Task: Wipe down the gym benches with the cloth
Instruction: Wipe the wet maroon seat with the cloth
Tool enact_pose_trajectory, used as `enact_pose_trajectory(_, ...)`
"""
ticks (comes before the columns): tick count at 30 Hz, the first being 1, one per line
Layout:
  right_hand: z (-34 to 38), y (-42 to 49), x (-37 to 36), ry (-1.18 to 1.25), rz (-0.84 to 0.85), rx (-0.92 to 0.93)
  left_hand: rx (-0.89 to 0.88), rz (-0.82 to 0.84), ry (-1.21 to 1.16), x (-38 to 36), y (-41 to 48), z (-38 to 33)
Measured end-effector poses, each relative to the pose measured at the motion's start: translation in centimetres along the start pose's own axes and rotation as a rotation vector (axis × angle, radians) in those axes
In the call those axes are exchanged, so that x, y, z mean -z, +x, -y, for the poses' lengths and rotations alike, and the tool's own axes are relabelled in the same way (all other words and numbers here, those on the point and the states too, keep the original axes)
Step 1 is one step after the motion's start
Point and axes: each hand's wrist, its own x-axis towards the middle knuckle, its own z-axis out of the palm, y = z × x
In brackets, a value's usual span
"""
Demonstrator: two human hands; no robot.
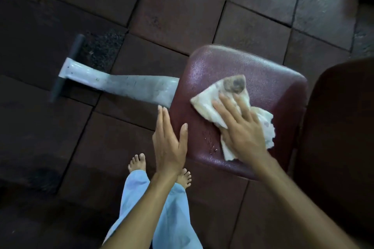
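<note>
On the padded surface (pixel 232 66): wiping step in hand, cloth (pixel 210 95) at mid-pad.
Cloth is pressed flat under the right hand (pixel 242 127), fingers (pixel 222 112) straight and spread, nothing gripped; the left hand (pixel 170 143) is laid open against the left edge. Wet specks (pixel 210 144) beside the cloth are judged next to be swept. No writing is seen.

Gym interior: I stand on dark rubber floor tiles (pixel 178 12) beside a padded maroon bench seat (pixel 253 70) with a grey steel frame (pixel 129 87).
</note>
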Motion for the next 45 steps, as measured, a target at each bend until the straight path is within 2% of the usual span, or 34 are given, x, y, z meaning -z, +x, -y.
enact_pose_trajectory(2,-2.6,1.7,0.1,-0.027,0.016,-0.076,-0.013,0.067,0.003,0.4,0.4,0.4)
enact_pose_trajectory(4,-3.3,6.1,0.2,0.003,-0.034,-0.316,-0.076,0.128,0.000,0.8,0.6,1.3)
enact_pose_trajectory(6,-1.4,10.1,0.1,0.023,-0.060,-0.504,-0.116,0.156,-0.001,1.2,0.4,1.9)
enact_pose_trajectory(7,-0.1,11.0,-0.1,0.018,-0.053,-0.501,-0.116,0.162,-0.012,1.3,0.0,2.1)
enact_pose_trajectory(9,2.5,10.2,-0.5,-0.025,-0.044,-0.281,-0.109,0.158,-0.051,1.4,-0.9,2.6)
enact_pose_trajectory(12,3.4,3.6,-1.3,-0.068,-0.035,0.080,-0.080,0.175,-0.126,2.1,-2.3,3.4)
enact_pose_trajectory(14,1.9,-1.1,-1.2,-0.067,-0.021,0.172,-0.081,0.184,-0.137,3.4,-3.0,4.4)
enact_pose_trajectory(15,0.7,-2.6,-0.9,-0.077,-0.019,0.162,-0.088,0.186,-0.123,4.3,-2.9,4.9)
enact_pose_trajectory(17,-1.6,-2.8,-0.4,-0.056,-0.053,0.002,-0.102,0.191,-0.077,6.1,-1.3,5.7)
enact_pose_trajectory(20,-1.5,3.0,0.1,0.103,-0.143,-0.504,-0.148,0.198,0.017,8.2,3.9,5.3)
enact_pose_trajectory(21,-0.4,5.0,0.2,0.129,-0.162,-0.646,-0.182,0.211,0.052,8.6,5.9,4.7)
enact_pose_trajectory(22,1.1,6.4,0.2,0.129,-0.172,-0.710,-0.217,0.231,0.079,8.8,7.9,3.8)
enact_pose_trajectory(23,2.5,6.9,-0.3,0.109,-0.190,-0.682,-0.252,0.258,0.101,8.7,9.9,2.8)
enact_pose_trajectory(27,6.2,1.1,-2.2,-0.009,-0.170,-0.278,-0.444,0.384,0.219,6.7,16.9,-2.1)
enact_pose_trajectory(30,4.9,-3.9,-2.3,-0.058,-0.201,-0.247,-0.657,0.521,0.337,3.5,20.8,-5.7)
enact_pose_trajectory(32,4.4,-4.7,-2.2,-0.068,-0.197,-0.431,-0.845,0.603,0.424,1.6,22.8,-7.5)
enact_pose_trajectory(35,7.2,-0.8,-2.6,-0.036,-0.271,-0.989,-1.059,0.764,0.598,-0.7,25.6,-8.5)
enact_pose_trajectory(37,10.4,4.1,-3.0,-0.021,-0.360,-1.245,-1.150,0.825,0.650,-1.2,27.3,-8.4)
enact_pose_trajectory(39,13.9,6.9,-3.7,-0.069,-0.364,-1.203,-1.217,0.851,0.641,-1.0,28.3,-8.4)
enact_pose_trajectory(43,18.5,3.1,-5.3,-0.211,-0.288,-0.778,-1.301,0.881,0.650,-0.7,29.5,-9.6)
enact_pose_trajectory(45,17.9,0.3,-5.6,-0.258,-0.258,-0.785,-1.287,0.868,0.642,-0.7,29.3,-9.3)
